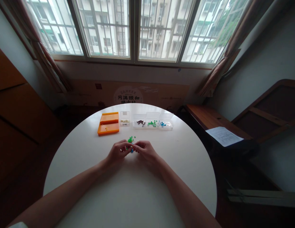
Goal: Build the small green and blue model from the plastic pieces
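Observation:
Over the middle of the table both hands come together on a small cluster of green, blue and red plastic pieces (132, 150), which look like tiny building blocks. My left hand (117, 150) is closed, with its fingertips and thumb around the cluster's left side. From the right, my right hand (145, 149) pinches at the same cluster, its thumb and forefinger nearly touching the left fingertips. The fingers hide much of the cluster. Just beyond them are bright green pieces (130, 139); whether these are joined to the cluster I cannot tell.
On the round white table (90, 180), an orange tray (109, 118) holds a few tiny yellow bits. Beside it are a clear box of pale pieces (125, 121) and open clear compartments with dark pieces (140, 122), green pieces (152, 123) and blue pieces (163, 123). Paper (223, 136) lies on a bench at right.

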{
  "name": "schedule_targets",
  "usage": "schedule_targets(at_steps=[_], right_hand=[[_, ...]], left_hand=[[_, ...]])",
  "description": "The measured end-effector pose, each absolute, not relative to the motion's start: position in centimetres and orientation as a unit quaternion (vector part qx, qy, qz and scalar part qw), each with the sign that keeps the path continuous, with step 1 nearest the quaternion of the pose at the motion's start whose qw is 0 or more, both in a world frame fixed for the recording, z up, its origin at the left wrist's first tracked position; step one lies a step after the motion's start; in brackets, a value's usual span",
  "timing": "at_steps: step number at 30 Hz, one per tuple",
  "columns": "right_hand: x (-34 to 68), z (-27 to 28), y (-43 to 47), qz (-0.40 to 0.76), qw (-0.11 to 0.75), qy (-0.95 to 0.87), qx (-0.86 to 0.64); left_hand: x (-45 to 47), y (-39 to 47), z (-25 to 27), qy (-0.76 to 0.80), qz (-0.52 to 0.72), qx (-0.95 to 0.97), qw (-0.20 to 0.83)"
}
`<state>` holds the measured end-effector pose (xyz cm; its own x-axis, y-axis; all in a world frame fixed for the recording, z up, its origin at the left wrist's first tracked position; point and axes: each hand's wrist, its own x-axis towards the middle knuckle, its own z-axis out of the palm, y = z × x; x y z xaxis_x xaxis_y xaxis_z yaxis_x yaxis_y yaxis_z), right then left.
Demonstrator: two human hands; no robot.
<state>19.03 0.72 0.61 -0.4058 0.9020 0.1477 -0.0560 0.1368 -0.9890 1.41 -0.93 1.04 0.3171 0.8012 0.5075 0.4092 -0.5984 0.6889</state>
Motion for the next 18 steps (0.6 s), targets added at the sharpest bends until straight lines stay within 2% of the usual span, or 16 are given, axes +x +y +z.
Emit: schedule_targets(at_steps=[18], right_hand=[[18.9, 0.39, 0.81, 0.554, 0.426, -0.631, -0.337]], left_hand=[[1.31, -0.81, 0.96, 0.39, 0.426, 0.784, 0.227]])
